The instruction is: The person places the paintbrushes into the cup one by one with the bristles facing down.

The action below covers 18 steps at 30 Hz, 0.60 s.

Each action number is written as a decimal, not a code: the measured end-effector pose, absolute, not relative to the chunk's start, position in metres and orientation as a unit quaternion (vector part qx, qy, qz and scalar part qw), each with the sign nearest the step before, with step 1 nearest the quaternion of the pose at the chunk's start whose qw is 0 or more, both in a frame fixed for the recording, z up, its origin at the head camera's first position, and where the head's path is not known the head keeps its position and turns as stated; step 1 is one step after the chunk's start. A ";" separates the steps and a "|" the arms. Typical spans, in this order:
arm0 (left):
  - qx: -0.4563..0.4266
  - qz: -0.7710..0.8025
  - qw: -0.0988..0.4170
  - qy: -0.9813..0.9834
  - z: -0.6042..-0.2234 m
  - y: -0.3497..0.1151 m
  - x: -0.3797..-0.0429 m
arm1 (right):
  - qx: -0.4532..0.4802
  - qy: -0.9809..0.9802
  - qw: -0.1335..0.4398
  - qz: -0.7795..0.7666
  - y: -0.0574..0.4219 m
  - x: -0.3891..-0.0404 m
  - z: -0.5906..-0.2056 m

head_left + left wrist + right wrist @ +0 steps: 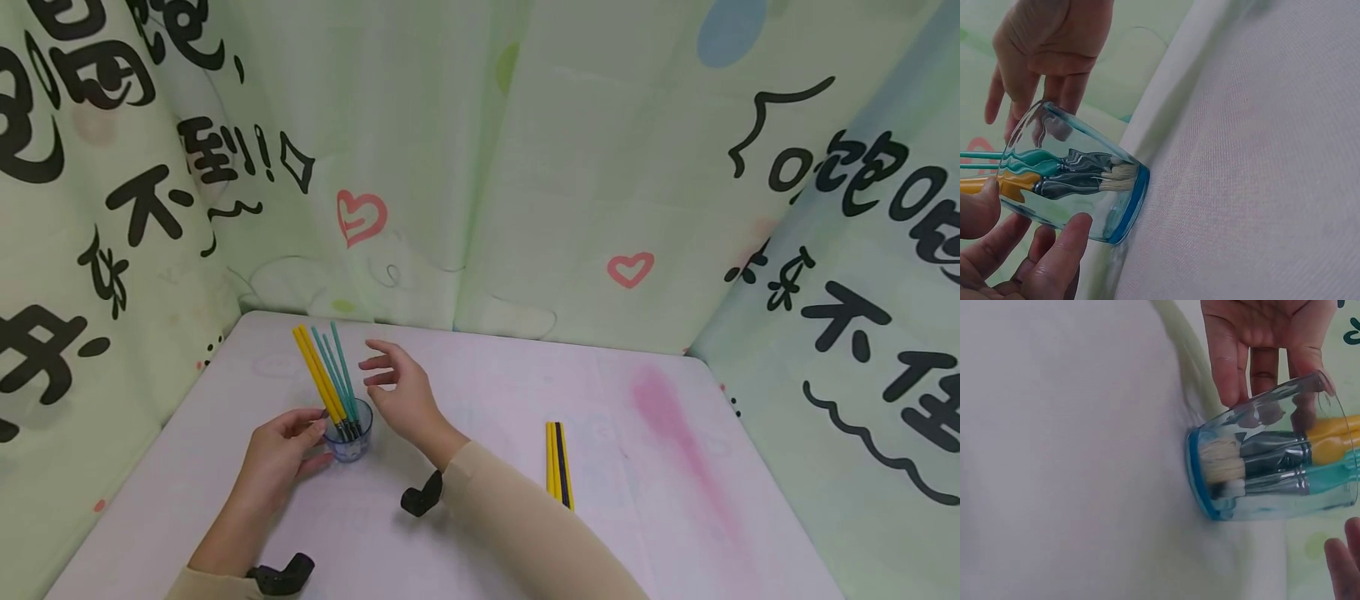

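Observation:
A clear glass (350, 451) with a blue base (1130, 212) stands upright on the table. Yellow-handled paintbrushes (318, 371) and teal-handled paintbrushes (341, 367) lean in it, bristles (1221, 459) down. My left hand (281, 446) holds the glass from the left, thumb and fingers about its side and rim. To the right of the brushes my right hand (401, 392) is raised, fingers spread and nothing in them. In the left wrist view, the right hand (1054, 44) appears beyond the glass.
Several slim yellow and dark sticks (558, 462) lie on the table to the right, partly covered by the right sleeve (540, 525). Printed curtains (480, 167) surround the white table (480, 383). A pink smear (682, 433) marks its right side.

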State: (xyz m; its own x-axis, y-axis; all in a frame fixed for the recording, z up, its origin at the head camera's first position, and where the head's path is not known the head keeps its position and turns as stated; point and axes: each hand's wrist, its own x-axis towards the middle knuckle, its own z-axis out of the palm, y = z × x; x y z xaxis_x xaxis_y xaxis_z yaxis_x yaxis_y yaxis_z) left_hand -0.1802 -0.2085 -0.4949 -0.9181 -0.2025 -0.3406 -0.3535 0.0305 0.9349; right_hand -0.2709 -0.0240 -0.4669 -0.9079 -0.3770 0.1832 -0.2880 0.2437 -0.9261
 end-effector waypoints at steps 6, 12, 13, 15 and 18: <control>-0.197 0.662 0.055 0.721 -0.495 -0.207 -0.180 | -0.198 0.776 0.069 -0.595 -0.008 -0.271 -0.474; -0.193 0.663 0.057 0.721 -0.495 -0.207 -0.180 | -0.183 0.746 0.098 -0.632 0.008 -0.269 -0.470; -0.193 0.663 0.057 0.721 -0.495 -0.207 -0.179 | -0.180 0.742 0.102 -0.638 0.011 -0.269 -0.470; -0.194 0.664 0.058 0.720 -0.495 -0.207 -0.179 | -0.173 0.734 0.108 -0.648 0.016 -0.268 -0.469; -0.194 0.662 0.059 0.721 -0.494 -0.206 -0.178 | -0.167 0.729 0.115 -0.654 0.023 -0.267 -0.469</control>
State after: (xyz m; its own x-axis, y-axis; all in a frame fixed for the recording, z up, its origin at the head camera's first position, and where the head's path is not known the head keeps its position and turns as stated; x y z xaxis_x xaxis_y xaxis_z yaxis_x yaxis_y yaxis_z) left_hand -0.1785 -0.2063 -0.4938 -0.9179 -0.2014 -0.3418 -0.3577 0.0474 0.9326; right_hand -0.2666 0.0228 -0.4691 -0.9182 -0.3928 0.0509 -0.0928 0.0884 -0.9918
